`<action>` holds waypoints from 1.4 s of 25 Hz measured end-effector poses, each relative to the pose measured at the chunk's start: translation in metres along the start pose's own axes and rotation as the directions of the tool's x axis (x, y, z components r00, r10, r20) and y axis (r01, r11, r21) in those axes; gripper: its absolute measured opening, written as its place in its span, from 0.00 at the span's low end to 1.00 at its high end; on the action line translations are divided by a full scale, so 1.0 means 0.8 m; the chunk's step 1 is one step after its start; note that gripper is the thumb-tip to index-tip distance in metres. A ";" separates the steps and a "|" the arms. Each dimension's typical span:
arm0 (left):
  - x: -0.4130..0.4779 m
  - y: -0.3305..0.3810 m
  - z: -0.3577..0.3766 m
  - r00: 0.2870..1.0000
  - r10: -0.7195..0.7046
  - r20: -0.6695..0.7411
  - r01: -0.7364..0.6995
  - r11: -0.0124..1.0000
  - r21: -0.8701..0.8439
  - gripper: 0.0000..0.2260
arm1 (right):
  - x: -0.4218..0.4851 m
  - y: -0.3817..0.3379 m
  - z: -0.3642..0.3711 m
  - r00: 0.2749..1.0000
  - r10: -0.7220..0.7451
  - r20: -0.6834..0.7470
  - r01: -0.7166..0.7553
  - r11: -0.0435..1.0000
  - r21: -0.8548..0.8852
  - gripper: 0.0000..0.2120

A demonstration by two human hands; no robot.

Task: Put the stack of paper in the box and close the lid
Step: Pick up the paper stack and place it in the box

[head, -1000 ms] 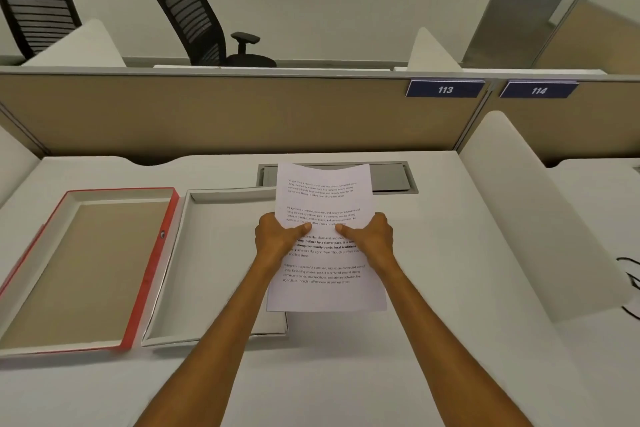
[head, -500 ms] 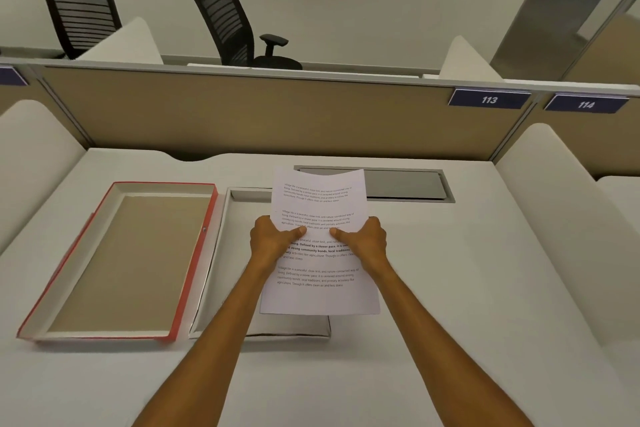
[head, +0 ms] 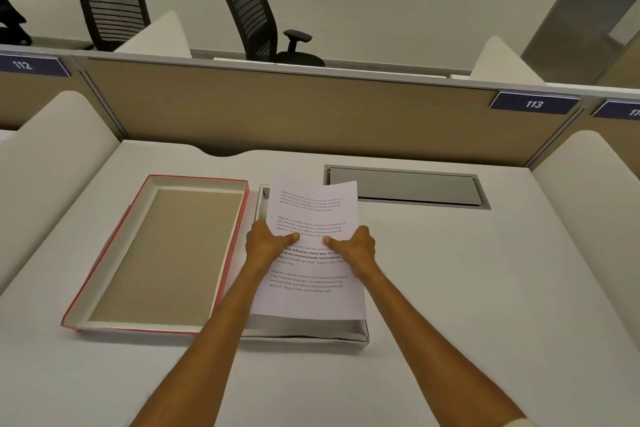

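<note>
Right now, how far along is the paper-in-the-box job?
About midway. Done: the red-edged lid lies off, inside up, beside the white box. In hand: the left hand and right hand grip the stack of printed paper over the box, not yet released. Left: let go of the stack, then fit the lid on.

White stack of paper (head: 313, 253) printed with black text, over a white box (head: 308, 334); red-edged lid (head: 162, 253) lined tan inside; white desk (head: 450, 288), grey cable hatch (head: 405, 185), tan partition (head: 294, 107), navy number plate (head: 533, 103) lettered white, black mesh chairs (head: 256, 17).
</note>
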State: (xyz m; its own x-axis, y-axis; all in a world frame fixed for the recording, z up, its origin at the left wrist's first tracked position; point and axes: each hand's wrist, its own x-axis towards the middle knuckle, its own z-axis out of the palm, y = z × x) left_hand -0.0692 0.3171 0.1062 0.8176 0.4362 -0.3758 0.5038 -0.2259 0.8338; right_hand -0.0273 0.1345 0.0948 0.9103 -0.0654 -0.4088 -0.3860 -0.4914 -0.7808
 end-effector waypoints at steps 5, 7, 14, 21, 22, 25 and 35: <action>0.018 -0.017 0.000 1.000 -0.011 -0.001 0.011 0.999 0.035 0.21 | 0.016 0.005 0.015 0.996 0.052 0.070 -0.051 0.999 -0.004 0.28; 0.024 -0.023 0.003 1.000 -0.022 0.000 0.022 1.000 0.016 0.20 | 0.024 0.008 0.017 0.991 0.077 0.113 -0.077 0.997 -0.006 0.24; 0.035 -0.046 0.014 0.999 -0.050 -0.002 0.050 0.999 -0.014 0.20 | 0.034 0.011 0.027 0.976 0.102 0.190 -0.096 0.995 -0.041 0.14; 0.048 -0.052 0.015 0.996 -0.084 0.004 0.084 0.996 0.016 0.19 | 0.044 0.018 0.038 0.973 0.091 0.213 -0.073 0.993 -0.091 0.12; 0.049 -0.053 0.016 0.996 -0.084 0.007 0.084 0.996 0.015 0.19 | 0.044 0.018 0.038 0.972 0.095 0.213 -0.076 0.993 -0.095 0.11; 0.050 -0.056 0.019 0.996 -0.085 0.008 0.085 0.996 0.010 0.19 | 0.047 0.020 0.039 0.974 0.102 0.202 -0.080 0.990 -0.113 0.09; 0.055 -0.065 0.023 0.997 -0.079 0.014 0.079 0.997 0.011 0.19 | 0.055 0.027 0.046 0.978 0.102 0.181 -0.069 0.982 -0.178 0.11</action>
State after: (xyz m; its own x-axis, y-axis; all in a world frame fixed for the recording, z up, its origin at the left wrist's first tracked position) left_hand -0.0543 0.3317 0.0390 0.7789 0.4404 -0.4465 0.5701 -0.2004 0.7968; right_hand -0.0009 0.1530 0.0429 0.8241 0.0426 -0.5649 -0.4154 -0.6327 -0.6536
